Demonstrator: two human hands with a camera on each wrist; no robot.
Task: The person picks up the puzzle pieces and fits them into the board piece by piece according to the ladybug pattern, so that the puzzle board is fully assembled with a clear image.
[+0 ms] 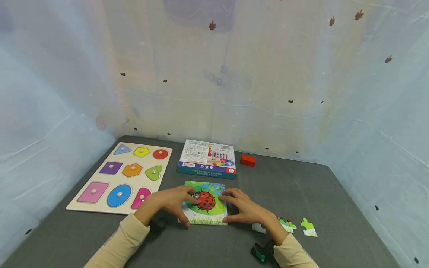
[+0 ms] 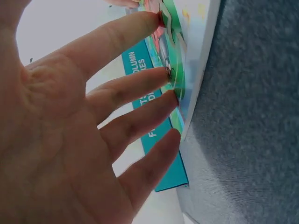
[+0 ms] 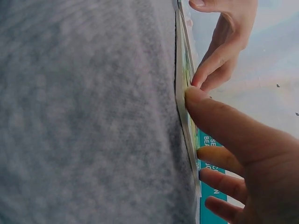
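A square ladybug jigsaw puzzle (image 1: 206, 219) lies flat on the dark table in front of me, its red spotted beetle on a green ground. At its left side my left hand (image 1: 172, 201) is spread, with fingertips on the picture. In the left wrist view, the fingers of this hand reach out nearly straight to the puzzle's face (image 2: 189, 28). My right hand (image 1: 246, 208) rests on the opposite side, thumb at the near right corner and fingers along the right edge. The right wrist view shows its thumb and fingertips touching the thin board edge (image 3: 181, 93).
Several loose jigsaw pieces (image 1: 309, 227) lie right of the puzzle, partly behind my right forearm. A knobbed shape board (image 1: 115, 178) lies at left. Behind the puzzle sit a beaded-box game carton (image 1: 206, 158) and a red block (image 1: 248, 160). Pale plastic sheeting (image 1: 214, 93) surrounds the table.
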